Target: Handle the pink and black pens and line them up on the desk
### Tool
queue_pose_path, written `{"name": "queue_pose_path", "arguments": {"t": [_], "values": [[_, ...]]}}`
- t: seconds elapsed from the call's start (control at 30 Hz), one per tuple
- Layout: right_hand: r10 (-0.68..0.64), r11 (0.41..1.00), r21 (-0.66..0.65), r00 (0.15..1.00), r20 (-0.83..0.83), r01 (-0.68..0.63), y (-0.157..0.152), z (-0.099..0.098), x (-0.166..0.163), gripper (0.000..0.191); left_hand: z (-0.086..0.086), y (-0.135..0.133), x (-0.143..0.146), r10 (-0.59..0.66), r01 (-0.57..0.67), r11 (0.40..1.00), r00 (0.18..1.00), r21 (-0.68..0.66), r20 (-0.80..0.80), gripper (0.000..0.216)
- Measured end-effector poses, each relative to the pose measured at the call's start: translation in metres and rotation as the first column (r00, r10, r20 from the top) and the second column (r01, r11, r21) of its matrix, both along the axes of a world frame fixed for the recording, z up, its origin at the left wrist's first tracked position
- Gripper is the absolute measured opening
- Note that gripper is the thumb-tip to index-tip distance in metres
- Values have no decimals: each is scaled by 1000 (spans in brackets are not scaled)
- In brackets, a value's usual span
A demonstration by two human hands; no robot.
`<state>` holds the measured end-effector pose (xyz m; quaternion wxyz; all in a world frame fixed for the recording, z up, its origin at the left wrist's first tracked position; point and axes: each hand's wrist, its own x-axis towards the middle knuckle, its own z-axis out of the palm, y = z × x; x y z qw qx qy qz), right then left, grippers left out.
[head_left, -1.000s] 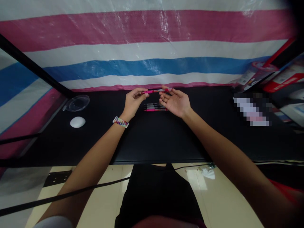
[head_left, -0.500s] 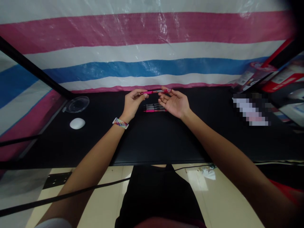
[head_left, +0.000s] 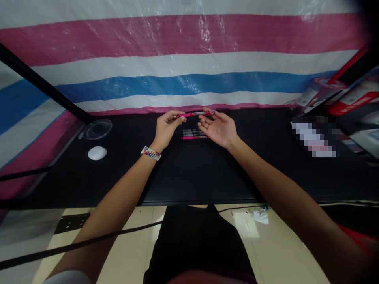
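A pink pen (head_left: 194, 114) is held level above the black table (head_left: 192, 169), between both of my hands. My left hand (head_left: 166, 129), with a coloured band at the wrist, pinches its left end. My right hand (head_left: 218, 127) lies palm up and pinches the pen's right end with thumb and forefinger, its other fingers spread. Under the held pen, several more pens (head_left: 193, 134) lie side by side on the table, one of them pink.
A clear plastic dish (head_left: 96, 128) and a white oval object (head_left: 97, 153) sit at the table's left. Red and white boxes (head_left: 340, 96) stand at the right. A striped plastic sheet (head_left: 183, 59) forms the back wall. A black cable (head_left: 77, 244) crosses the floor below.
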<state>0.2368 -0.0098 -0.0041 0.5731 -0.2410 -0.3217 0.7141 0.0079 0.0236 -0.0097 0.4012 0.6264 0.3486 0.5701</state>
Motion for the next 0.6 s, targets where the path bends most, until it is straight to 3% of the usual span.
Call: {"name": "queue_pose_path", "arguments": {"t": [0.17, 0.33, 0.6], "values": [[25, 1000, -16, 1000, -10, -25, -2, 3, 0, 41, -2, 2, -1, 2, -2, 1000, 1000, 4, 8, 20], [0, 1000, -6, 1000, -9, 0, 1, 0, 0, 33, -3, 2, -1, -18, 18, 1000, 1000, 10, -5, 23], [-77, 997, 29, 969, 233, 72, -5, 11, 1, 45, -2, 0, 1, -4, 4, 1000, 1000, 0, -14, 18]]}}
